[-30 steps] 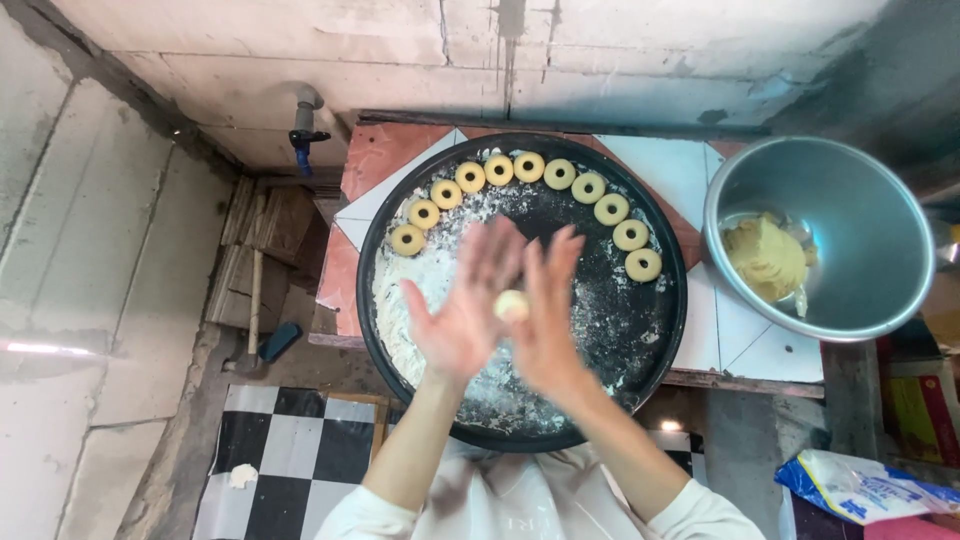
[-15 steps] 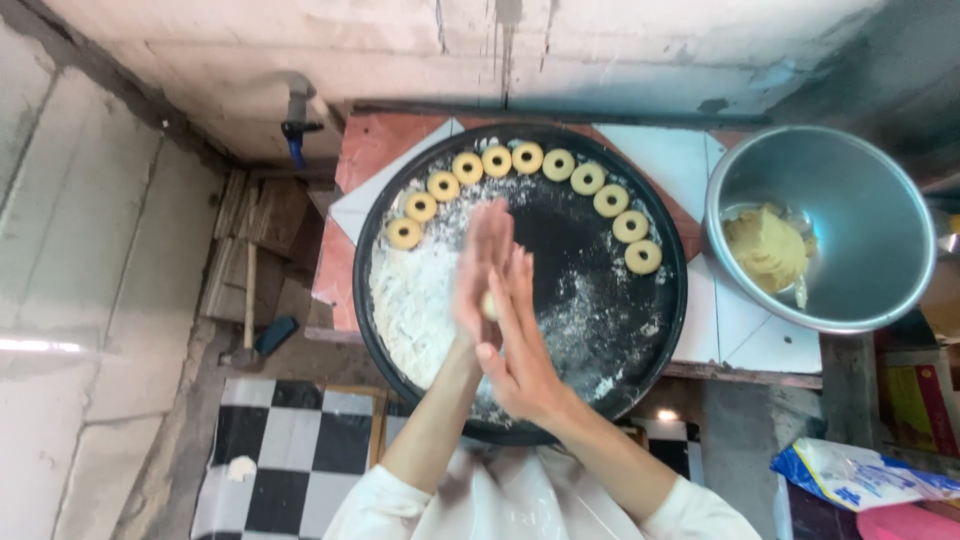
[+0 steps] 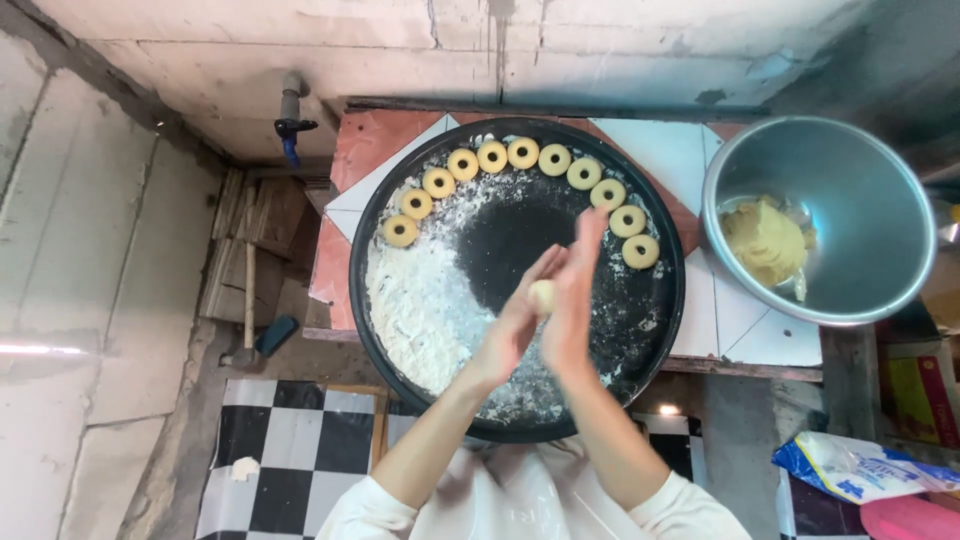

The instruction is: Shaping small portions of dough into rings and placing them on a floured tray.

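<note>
Over a round black tray dusted with flour, my left hand and my right hand are pressed palm to palm around a small pale ball of dough. The ball shows between the two palms. Several ring-shaped dough pieces lie in an arc along the tray's far rim. White flour covers the tray's left half.
A metal bowl with a lump of yellow dough stands at the right on the tiled table. A tap juts from the wall at the back left. A plastic bag lies at the lower right, a hammer at the left.
My hands have slid against each other, the right one reaching farther forward, and they sit a little more to the right over the tray. The dough ball stays between the palms.
</note>
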